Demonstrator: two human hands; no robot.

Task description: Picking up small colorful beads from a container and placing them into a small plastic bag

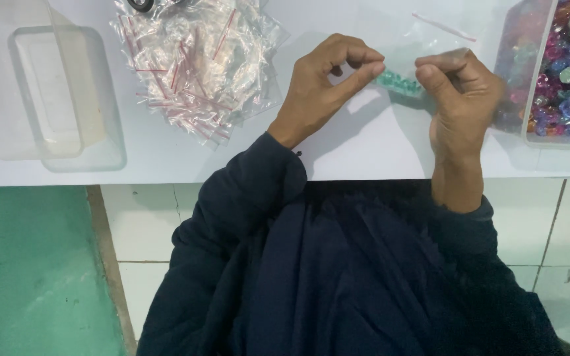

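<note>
A small clear plastic zip bag (409,62) holding teal beads (398,84) hangs above the white bench (364,142), pinched between both hands. The left hand (321,89) curls, its grip closed on the bag's left edge; the right hand (463,92) clenches the right edge. A clear box of mixed coloured beads (565,72) sits far right.

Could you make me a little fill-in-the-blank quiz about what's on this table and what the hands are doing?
1. Both hands, the left hand and the right hand, pinch a small clear bag holding beads of ____ colour.
2. The pile of empty bags has strips coloured ____.
3. The tub of mixed beads sits at the table's far ____ side.
4. The empty plastic container is ____ in shape.

Missing words: teal; red; right; rectangular
</note>
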